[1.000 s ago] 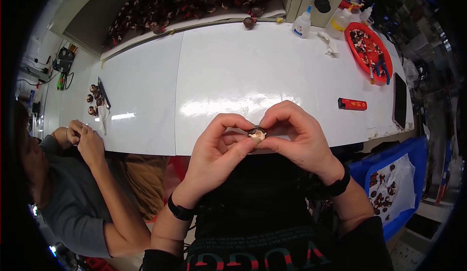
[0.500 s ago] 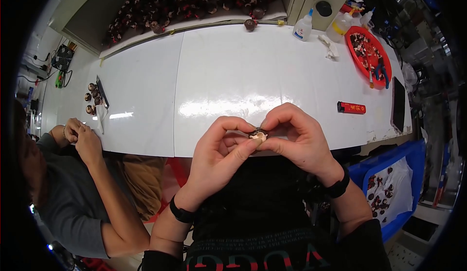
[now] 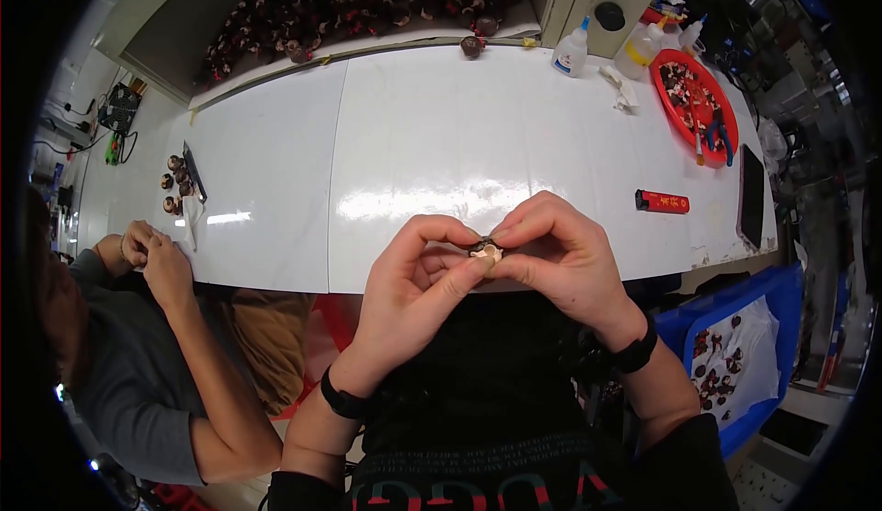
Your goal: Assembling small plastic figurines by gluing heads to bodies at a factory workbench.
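Between the fingertips of both hands is a small brown-and-peach piece (image 3: 486, 251), which looks like a hollow part of a doll's head with a round opening. My left hand (image 3: 424, 268) pinches its left side with thumb and forefinger. From the other side, the thumb and forefinger of my right hand (image 3: 556, 252) press on it. Both hands hold it just above the near edge of the white table (image 3: 441, 144). The fingertips hide much of the piece.
Right of my hands lies a red lighter (image 3: 662, 202); beyond it are a red tray (image 3: 659, 79) of small parts and glue bottles (image 3: 571, 52). A blue bin (image 3: 792, 300) stands lower right. Another person's hands (image 3: 161, 258) are at left. Many dark heads (image 3: 367, 1) fill the back compartment.
Both hands keep their pinch on the small piece, which has shifted very slightly. The view has moved a touch; nothing was picked up or let go.
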Motion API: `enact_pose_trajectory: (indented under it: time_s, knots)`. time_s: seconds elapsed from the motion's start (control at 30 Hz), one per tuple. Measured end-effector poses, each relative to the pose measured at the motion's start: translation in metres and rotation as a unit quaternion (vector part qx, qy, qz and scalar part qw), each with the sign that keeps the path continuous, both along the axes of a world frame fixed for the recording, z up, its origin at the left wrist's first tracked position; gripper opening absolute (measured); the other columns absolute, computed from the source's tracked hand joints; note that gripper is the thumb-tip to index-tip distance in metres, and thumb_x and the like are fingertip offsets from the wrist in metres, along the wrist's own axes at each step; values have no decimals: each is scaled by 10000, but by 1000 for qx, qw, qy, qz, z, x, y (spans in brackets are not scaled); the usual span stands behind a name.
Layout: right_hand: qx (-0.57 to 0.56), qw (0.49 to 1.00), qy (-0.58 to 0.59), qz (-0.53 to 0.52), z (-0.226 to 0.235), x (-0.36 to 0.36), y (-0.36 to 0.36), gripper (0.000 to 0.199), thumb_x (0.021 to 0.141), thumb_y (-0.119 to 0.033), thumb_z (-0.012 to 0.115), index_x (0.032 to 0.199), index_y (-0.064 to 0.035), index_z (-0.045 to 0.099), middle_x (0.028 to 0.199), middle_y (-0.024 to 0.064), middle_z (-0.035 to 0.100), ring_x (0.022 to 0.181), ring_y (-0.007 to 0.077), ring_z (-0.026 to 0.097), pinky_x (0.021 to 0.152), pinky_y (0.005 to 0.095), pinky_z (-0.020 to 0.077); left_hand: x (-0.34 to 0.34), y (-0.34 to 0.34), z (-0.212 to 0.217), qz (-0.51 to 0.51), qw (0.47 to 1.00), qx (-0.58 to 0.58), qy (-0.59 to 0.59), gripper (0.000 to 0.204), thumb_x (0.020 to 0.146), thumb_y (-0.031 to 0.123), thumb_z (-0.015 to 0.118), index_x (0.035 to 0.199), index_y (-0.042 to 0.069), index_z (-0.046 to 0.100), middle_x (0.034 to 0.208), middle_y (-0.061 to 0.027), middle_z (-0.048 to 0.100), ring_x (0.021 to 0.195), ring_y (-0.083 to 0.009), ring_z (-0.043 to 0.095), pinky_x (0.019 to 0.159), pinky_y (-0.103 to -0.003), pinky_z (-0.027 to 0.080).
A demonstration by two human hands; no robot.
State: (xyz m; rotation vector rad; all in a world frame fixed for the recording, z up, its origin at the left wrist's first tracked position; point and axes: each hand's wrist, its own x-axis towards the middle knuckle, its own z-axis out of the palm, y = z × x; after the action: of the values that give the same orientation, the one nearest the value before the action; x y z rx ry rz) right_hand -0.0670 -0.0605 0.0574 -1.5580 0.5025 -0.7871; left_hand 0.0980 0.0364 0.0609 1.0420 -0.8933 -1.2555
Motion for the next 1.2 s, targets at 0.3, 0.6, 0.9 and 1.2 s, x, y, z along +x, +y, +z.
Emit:
enact_pose_trajectory:
  time_s: [0.3, 0.6, 0.9, 1.2]
  knots:
    - [-13, 1000, 12, -7, 0, 0, 1, 159, 776, -56, 755, 871, -44, 628, 908, 26, 605, 844, 121, 602, 750, 240, 492, 1, 0, 5, -3, 1000, 14, 20, 218, 907, 23, 601, 1092, -13, 491, 1057, -84, 563, 976, -135, 619, 839, -248, 524]
    - [-1, 1000, 11, -10, -1, 0, 3, 161, 774, -57, 758, 873, -42, 632, 910, 32, 608, 845, 125, 607, 751, 240, 493, 0, 1, 2, -4, 1000, 16, 24, 204, 905, 16, 600, 1078, -11, 495, 1046, -81, 566, 974, -139, 621, 821, -240, 529]
    - [5, 1000, 16, -13, -2, 2, 0, 161, 767, -37, 757, 871, -29, 635, 920, 49, 611, 859, 138, 611, 767, 249, 495, 1, -2, 3, 7, 1000, 8, 17, 202, 901, 20, 612, 1070, -11, 505, 1029, -75, 582, 927, -124, 628, 799, -231, 529]
    - [-8, 1000, 16, -2, -2, -4, 8, 193, 772, 19, 740, 911, -15, 610, 952, 73, 588, 882, 164, 613, 790, 264, 510, -1, 3, 1, -13, 999, -8, 36, 204, 917, 69, 609, 1075, -19, 516, 1023, -67, 568, 901, -108, 627, 774, -219, 532]
